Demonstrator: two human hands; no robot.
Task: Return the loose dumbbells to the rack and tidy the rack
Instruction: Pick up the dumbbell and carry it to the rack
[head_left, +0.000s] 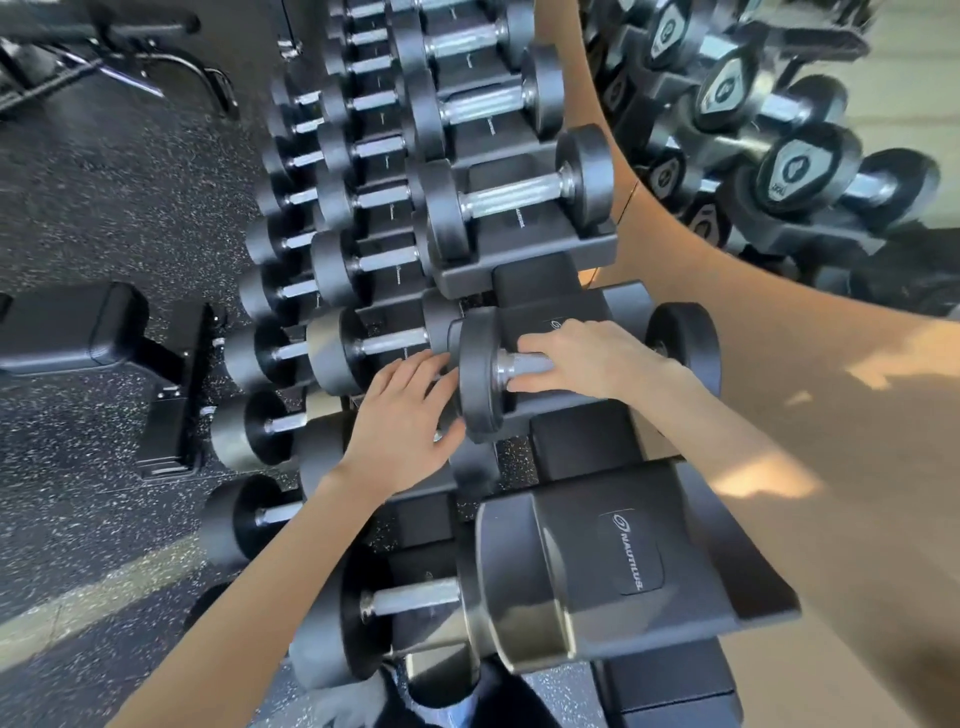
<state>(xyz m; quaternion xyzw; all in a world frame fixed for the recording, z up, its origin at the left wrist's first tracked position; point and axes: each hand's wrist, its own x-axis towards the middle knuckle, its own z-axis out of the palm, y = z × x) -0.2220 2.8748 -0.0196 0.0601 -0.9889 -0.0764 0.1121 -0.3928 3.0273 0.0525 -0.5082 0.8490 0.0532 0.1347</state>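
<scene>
**Both hands on one dumbbell at the top tier of the rack**

Far left: speckled rubber floor (104, 208), with a black padded weight bench (78, 332) standing on it, just beside the rack's low side.

The three-tier rack (519, 270) runs up the middle of the view. Lowest tier: a row of small black dumbbells (270, 358), steel handles showing. Middle tier: a second row (363, 343), somewhat larger, parked side by side.

Left hand (410, 421): fingers straight and spread, flat against the outer face of the left head (480, 374) of the task dumbbell (514, 364), thumb at the head's lower rim. It grips nothing.

The task dumbbell lies crosswise over a top-tier saddle. It sits between a parked dumbbell (519, 200) farther along and an unoccupied saddle marked NAUTILUS (631, 551) nearer the camera. I cannot tell whether its full weight is on the saddle.

Right hand (592, 358): fingers curled over the knurled steel handle, covering most of it. The dumbbell's right head (685, 343) shows past the wrist.

Near the bottom edge, a big dumbbell (415, 597) with a worn, shiny head sits on the tier under the NAUTILUS saddle.

Right: a tan wall (831, 467) with patches of sunlight. Above it, a mirror (914, 78) reflects more racked dumbbells, the image blurred.
</scene>
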